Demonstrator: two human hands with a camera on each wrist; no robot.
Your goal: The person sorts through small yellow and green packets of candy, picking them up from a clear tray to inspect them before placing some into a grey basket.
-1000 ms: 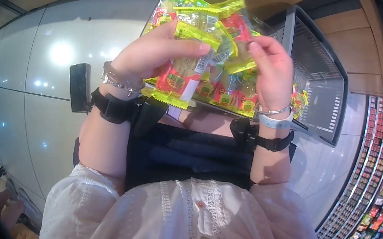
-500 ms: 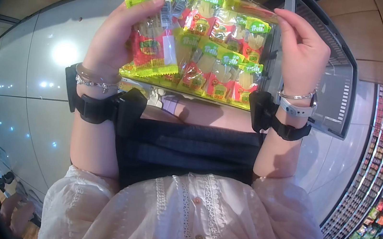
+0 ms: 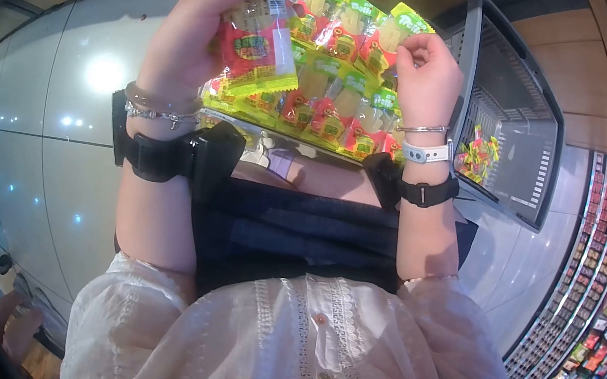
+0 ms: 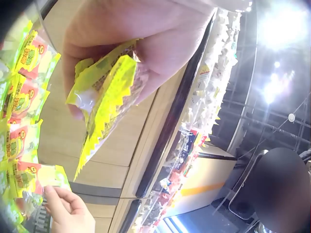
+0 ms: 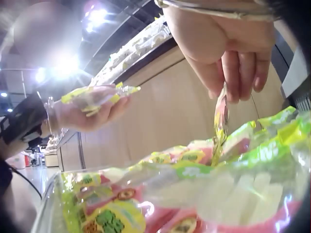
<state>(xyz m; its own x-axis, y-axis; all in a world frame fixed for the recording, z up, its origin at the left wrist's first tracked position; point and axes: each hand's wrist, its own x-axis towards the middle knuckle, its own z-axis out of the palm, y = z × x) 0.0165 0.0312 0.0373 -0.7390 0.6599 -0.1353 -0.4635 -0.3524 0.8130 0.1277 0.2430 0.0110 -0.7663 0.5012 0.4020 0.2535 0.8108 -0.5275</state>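
Observation:
My left hand (image 3: 189, 40) grips a few stacked gummy candy packets (image 3: 249, 48), yellow and red with clear windows, thumb across the front. In the left wrist view their crimped yellow ends (image 4: 114, 92) poke out from the fingers. My right hand (image 3: 432, 84) pinches one more candy packet (image 3: 394, 39) by its edge, at the right end of the rows. Seen edge-on in the right wrist view, that packet (image 5: 221, 116) hangs upright from thumb and fingers, close over the others. Rows of like packets (image 3: 330, 105) lie in a shallow clear-sided box (image 5: 46, 204) before my knees.
A grey plastic basket (image 3: 515, 95) stands right of the box, with small wrapped candies (image 3: 479, 155) inside. Shelves of packaged goods (image 3: 595, 304) line the far right. A wooden cabinet (image 3: 565, 63) is behind the basket, and tiled floor (image 3: 40, 93) extends left.
My left hand has drawn left with its packets, uncovering the rows. My right hand swung out to the right, then came back left and down over the right end of the rows.

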